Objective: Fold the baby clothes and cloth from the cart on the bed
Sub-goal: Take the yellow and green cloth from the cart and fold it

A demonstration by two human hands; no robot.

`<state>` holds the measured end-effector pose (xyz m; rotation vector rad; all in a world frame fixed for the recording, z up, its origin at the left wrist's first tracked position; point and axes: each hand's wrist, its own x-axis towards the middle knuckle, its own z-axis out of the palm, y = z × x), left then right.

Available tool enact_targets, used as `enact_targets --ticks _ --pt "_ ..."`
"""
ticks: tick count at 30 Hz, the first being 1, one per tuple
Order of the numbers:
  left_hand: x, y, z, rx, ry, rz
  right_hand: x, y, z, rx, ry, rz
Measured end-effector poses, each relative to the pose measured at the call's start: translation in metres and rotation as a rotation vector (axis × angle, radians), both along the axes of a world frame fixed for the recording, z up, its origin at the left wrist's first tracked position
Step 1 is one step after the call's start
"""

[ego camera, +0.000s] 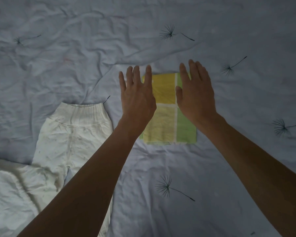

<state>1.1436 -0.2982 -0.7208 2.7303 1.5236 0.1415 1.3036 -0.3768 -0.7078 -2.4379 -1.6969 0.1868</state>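
Left hand and right hand are both released, fingers straight and slightly spread, palms down and grasping nothing. They lie over the folded cloth, the left across its left edge and the right over its upper right part; whether the palms press on it or hover just above cannot be told.

The cloth sits on the bed as a neat upright rectangle. It shows blocks of deep yellow, pale yellow and light green, divided by thin white lines, with a slightly frayed near edge.

To its left, apart from it, white baby pants lie flat with the ribbed elastic waistband farthest from the person. A crumpled white garment lies near the pants at the lower left. The bed's cover is wrinkled pale blue-grey, printed with dark dandelion seeds.
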Motion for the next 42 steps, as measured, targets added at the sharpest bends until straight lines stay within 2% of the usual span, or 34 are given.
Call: enact_targets --ticks 6,16,19,21,29,35,42 --pt "-0.019 -0.026 0.016 0.042 0.038 0.035 -0.021 -0.032 0.017 0.016 -0.102 -0.022" --pt "-0.066 -0.087 0.008 -0.105 -0.005 -0.002 -0.047 -0.098 0.008 -0.03 -0.009 -0.105" --pt "-0.081 -0.095 -0.007 -0.405 -0.213 0.09 -0.051 -0.118 -0.002 -0.084 0.14 -0.172" --pt "-0.088 -0.097 -0.017 -0.561 -0.293 0.135 -0.049 -0.129 -0.011 -0.121 0.31 -0.26" --pt "-0.097 -0.1 -0.034 -0.871 -0.637 0.34 -0.042 -0.15 -0.029 -0.061 0.927 -0.643" --pt "-0.102 -0.098 -0.043 -1.201 -0.906 0.549 -0.035 -0.152 -0.04 0.042 1.15 -0.791" --pt "-0.1 -0.1 -0.048 -1.367 -1.028 0.632 -0.027 -0.145 -0.049 0.034 1.219 -0.818"
